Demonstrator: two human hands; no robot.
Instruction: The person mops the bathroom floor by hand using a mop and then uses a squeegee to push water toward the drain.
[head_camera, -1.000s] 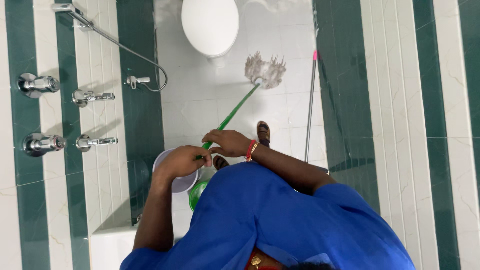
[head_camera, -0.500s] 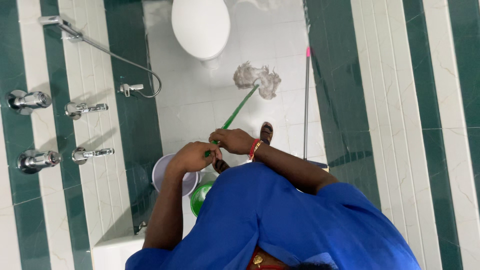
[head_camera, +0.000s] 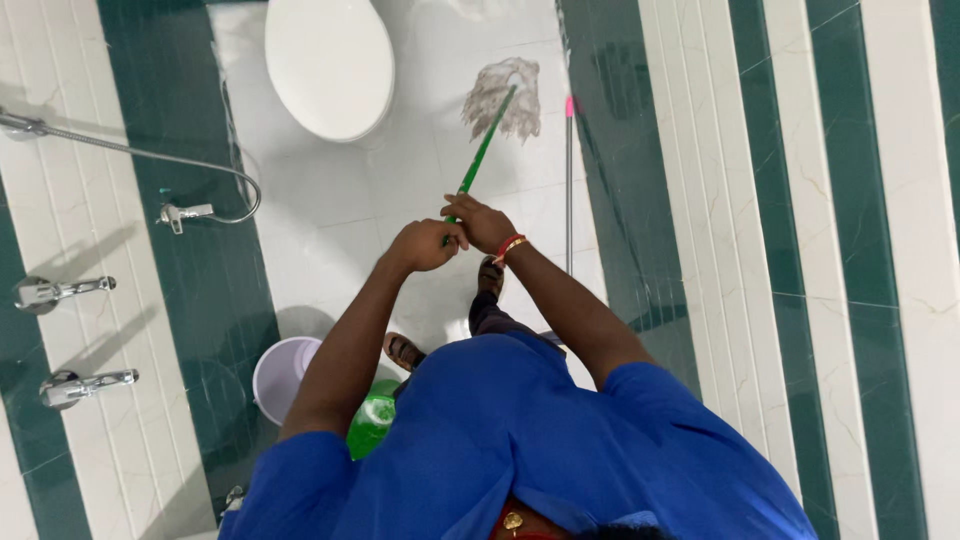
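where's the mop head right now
In the head view the mop head lies on the white floor, up top, right of the toilet and left of the pink-tipped pole by the green wall.

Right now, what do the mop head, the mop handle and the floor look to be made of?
Mop head: pale, stringy yarn, probably cotton or a blend; loose matted strands show.
Mop handle: smooth, bright green, likely plastic or coated metal; I cannot tell which. Both the left hand and the right hand close around it.
Floor: glossy white tile, apparently ceramic or marble; faint joints and a sheen show.
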